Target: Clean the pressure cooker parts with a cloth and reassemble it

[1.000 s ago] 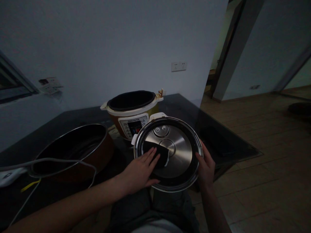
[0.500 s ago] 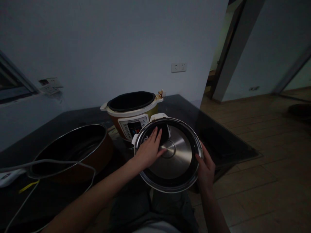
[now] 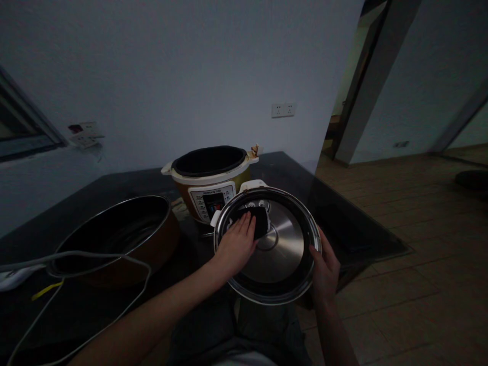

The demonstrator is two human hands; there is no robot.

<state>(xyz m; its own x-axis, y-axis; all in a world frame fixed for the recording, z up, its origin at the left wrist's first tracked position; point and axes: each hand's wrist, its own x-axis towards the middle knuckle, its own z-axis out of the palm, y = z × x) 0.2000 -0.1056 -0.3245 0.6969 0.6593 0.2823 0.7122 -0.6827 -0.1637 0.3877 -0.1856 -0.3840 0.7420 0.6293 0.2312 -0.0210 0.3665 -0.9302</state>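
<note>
I hold a round steel cooker lid (image 3: 284, 244), underside up, over my lap. My right hand (image 3: 324, 267) grips its right rim with fingers curled round the edge. My left hand (image 3: 236, 244) lies flat on the lid's upper left part and presses a dark cloth or sponge (image 3: 259, 222) against the metal, fingers stretched out over it. Just behind the lid stands the open electric pressure cooker (image 3: 208, 175) with a white rim, a gold body and a control panel facing me.
A wide dark pan (image 3: 114, 234) with a brown outer wall sits to the left on the black glass table (image 3: 343, 223). A grey cable (image 3: 95, 254) loops across the pan's front. Wooden floor stretches to the right, with a doorway beyond.
My left hand slid the dark cloth from the lid's lower left up to its top edge, then back down a little. The right hand kept its hold on the rim.
</note>
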